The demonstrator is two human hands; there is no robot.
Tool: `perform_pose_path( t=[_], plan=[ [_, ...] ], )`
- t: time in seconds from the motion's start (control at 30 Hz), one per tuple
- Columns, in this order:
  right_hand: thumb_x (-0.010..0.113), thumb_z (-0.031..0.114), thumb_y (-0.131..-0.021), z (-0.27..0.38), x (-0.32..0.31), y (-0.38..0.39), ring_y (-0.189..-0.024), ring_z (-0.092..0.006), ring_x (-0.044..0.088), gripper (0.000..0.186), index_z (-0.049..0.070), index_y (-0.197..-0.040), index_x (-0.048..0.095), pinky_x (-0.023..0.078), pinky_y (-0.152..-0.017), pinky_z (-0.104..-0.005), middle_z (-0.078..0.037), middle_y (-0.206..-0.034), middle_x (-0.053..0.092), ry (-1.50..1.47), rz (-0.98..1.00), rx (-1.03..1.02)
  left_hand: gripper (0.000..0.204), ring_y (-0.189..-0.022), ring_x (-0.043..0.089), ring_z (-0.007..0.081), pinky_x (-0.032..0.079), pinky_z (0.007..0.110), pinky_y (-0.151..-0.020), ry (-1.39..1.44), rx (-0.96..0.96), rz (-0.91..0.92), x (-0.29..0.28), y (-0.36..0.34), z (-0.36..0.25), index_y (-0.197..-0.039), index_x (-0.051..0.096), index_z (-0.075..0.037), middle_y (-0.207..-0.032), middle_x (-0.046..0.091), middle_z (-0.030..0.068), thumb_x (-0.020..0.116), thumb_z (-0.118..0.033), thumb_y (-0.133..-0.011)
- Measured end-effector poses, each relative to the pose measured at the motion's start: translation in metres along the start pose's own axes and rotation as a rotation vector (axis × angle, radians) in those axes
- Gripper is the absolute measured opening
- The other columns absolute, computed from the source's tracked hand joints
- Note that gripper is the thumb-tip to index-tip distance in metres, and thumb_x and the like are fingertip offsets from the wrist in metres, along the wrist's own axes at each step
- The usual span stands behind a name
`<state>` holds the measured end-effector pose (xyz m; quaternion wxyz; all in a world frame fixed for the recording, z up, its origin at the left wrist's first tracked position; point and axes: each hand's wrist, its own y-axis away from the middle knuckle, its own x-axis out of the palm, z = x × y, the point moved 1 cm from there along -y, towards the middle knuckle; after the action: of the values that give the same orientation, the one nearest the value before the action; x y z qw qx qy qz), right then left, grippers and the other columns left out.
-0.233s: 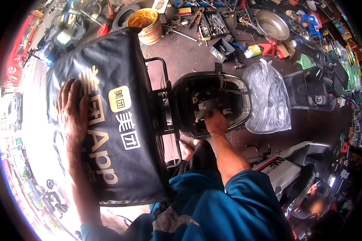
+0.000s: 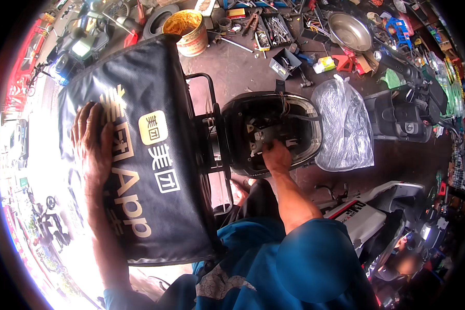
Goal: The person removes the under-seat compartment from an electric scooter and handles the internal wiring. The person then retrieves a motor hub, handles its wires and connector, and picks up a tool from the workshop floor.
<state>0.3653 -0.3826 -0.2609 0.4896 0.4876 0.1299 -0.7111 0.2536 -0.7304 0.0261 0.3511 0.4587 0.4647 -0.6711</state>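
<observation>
My left hand lies flat, fingers stretched out, on the lid of a large black delivery box with yellow and white lettering. The box sits on a rear rack behind the opened under-seat compartment of a scooter. Down inside that compartment is my right hand, its fingers curled against a greyish metal part. The fingertips are turned away from view, so what they grip cannot be made out. Loose wires hang at the compartment's far rim.
Clear plastic covers the scooter just right of the compartment. At the far side stand a bucket, a metal basin, a small dark bin and several scattered tools. A white scooter stands near right. A person is at lower right.
Both hands stay in place, the left on the box and the right in the compartment. In the bright area at far left, a two-wheeler has shifted slightly away and to the left.
</observation>
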Motion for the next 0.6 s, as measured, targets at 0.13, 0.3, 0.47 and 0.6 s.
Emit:
perform_pose_path(
  t=[0.13, 0.3, 0.47, 0.6],
  plan=[
    [0.052, 0.034, -0.080, 0.0048, -0.0050, 0.0003, -0.091, -0.0381, 0.059, 0.032, 0.006, -0.092, 0.060, 0.047, -0.081, -0.0453, -0.019, -0.095, 0.063, 0.026, 0.080, 0.034, 0.039, -0.123, 0.039, 0.0326, 0.027, 0.041, -0.104, 0.002, -0.007, 0.005, -0.0004, 0.0002, 0.0007, -0.124, 0.049, -0.003, -0.128, 0.047, 0.0158, 0.050, -0.020, -0.089],
    [0.052, 0.034, -0.080, 0.0038, -0.0052, 0.0004, -0.091, -0.0383, 0.059, 0.032, 0.006, -0.092, 0.060, 0.047, -0.080, -0.0461, -0.019, -0.095, 0.063, 0.017, 0.065, 0.010, 0.040, -0.123, 0.039, 0.0324, 0.027, 0.041, -0.104, 0.006, -0.005, 0.011, -0.0020, -0.0008, -0.0003, -0.124, 0.048, -0.002, -0.128, 0.047, 0.0161, 0.049, -0.021, -0.089],
    [0.053, 0.034, -0.079, 0.0035, -0.0038, 0.0000, -0.091, -0.0385, 0.059, 0.032, 0.006, -0.093, 0.060, 0.047, -0.079, -0.0467, -0.019, -0.095, 0.063, 0.015, 0.062, 0.013, 0.040, -0.124, 0.039, 0.0323, 0.027, 0.042, -0.103, -0.004, -0.005, 0.018, -0.0028, -0.0002, 0.0004, -0.125, 0.048, -0.002, -0.129, 0.047, 0.0160, 0.049, -0.022, -0.090],
    [0.053, 0.033, -0.079, 0.0023, -0.0047, -0.0004, -0.091, -0.0387, 0.059, 0.031, 0.007, -0.093, 0.060, 0.047, -0.080, -0.0465, -0.019, -0.095, 0.063, 0.018, 0.057, 0.020, 0.040, -0.124, 0.038, 0.0322, 0.027, 0.042, -0.104, 0.015, -0.003, 0.015, 0.0008, -0.0006, 0.0014, -0.125, 0.048, -0.002, -0.129, 0.047, 0.0158, 0.049, -0.022, -0.090]
  ],
)
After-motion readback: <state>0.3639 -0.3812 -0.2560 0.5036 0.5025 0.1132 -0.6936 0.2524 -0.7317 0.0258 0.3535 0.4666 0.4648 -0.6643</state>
